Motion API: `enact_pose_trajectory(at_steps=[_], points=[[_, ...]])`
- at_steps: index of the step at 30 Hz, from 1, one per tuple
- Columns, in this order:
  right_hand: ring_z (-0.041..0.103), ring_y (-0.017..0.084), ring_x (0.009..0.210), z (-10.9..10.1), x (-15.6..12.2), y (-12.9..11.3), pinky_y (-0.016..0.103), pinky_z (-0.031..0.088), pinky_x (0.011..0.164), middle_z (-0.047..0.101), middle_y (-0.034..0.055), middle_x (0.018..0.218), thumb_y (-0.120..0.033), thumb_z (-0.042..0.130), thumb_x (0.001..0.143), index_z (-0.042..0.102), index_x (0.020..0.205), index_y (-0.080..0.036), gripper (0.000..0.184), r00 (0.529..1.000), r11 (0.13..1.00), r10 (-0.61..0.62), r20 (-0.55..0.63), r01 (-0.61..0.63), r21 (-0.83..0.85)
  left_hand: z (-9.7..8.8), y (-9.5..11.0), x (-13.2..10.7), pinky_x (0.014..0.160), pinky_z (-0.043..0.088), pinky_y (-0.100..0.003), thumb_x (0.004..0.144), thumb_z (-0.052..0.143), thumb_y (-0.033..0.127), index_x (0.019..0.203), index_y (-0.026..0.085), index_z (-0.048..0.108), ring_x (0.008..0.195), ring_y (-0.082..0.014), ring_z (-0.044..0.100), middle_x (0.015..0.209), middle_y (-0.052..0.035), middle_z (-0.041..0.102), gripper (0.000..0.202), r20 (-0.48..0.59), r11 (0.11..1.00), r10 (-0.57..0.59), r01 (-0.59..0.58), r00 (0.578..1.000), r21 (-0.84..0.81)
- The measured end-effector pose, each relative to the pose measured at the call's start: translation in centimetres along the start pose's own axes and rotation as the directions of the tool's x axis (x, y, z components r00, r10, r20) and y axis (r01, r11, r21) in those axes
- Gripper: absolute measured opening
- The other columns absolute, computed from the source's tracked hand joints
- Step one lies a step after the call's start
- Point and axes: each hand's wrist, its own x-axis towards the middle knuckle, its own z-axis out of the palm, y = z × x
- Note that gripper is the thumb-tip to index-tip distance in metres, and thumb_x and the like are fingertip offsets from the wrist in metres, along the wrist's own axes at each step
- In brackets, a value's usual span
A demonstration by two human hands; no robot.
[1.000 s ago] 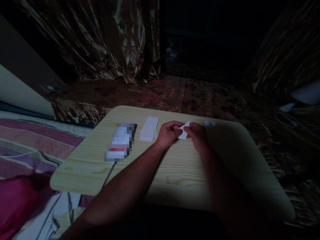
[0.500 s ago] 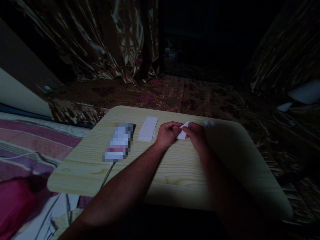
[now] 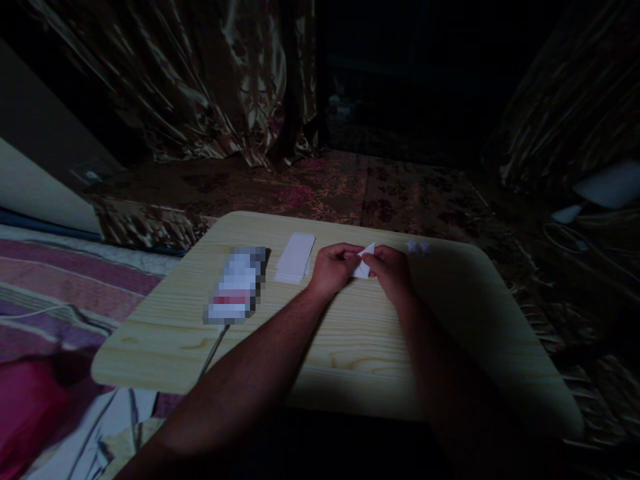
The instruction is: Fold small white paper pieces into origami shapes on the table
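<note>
Dimly lit from above, a pale wooden bench [image 3: 350,333] fills the middle of the head view, and both bare forearms reach across it from the near edge. The left hand [image 3: 331,270] and the right hand [image 3: 393,273] meet near the far side of the bench, just beside each other, with a small folded white paper [image 3: 363,265] between them. The paper shows as a triangle with one point sticking up above the knuckles. The left hand's fingers [image 3: 346,251] are curled together and pinched on the paper's left edge, and the right hand's fingers [image 3: 376,260] are closed on its right edge. The paper sits low over the bench top; whether its lower edge touches the wood cannot be told, since the hands cover it.

Just to the left of the left hand lies a stack of white paper strips [image 3: 295,257], flat on the bench and angled slightly. Further left is a blurred-out rectangular object [image 3: 234,285], with a thin cable [image 3: 216,350] running from its near end off the bench's front edge. To the right of the right hand, near the far edge, sit two small white folded pieces [image 3: 419,247], side by side. Behind the bench are a patterned carpet [image 3: 350,187] and shiny brown curtains [image 3: 200,80]; striped bedding [image 3: 60,287] lies to the left.
</note>
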Motion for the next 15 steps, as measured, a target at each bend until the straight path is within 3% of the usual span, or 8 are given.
enact_pose_trajectory(at_steps=[15], points=[[0.047, 0.011, 0.045, 0.00, 0.09, 0.22, 0.023, 0.033, 0.044, 0.055, -0.0038, 0.048, -0.039, 0.066, 0.072, 0.061, 0.066, -0.018, 0.022, 1.000, 0.999, 0.011, 0.009, -0.011, 0.041, 0.10, 0.38, -0.19, 0.051, 0.040, -0.021, 0.065, 0.073, 0.024, 0.089, 0.014, 0.076, 0.052, -0.0088, 0.053, 0.065, -0.0015, 0.067, 0.026, -0.012, 1.000, -0.016, 0.016, 1.000, -0.003]])
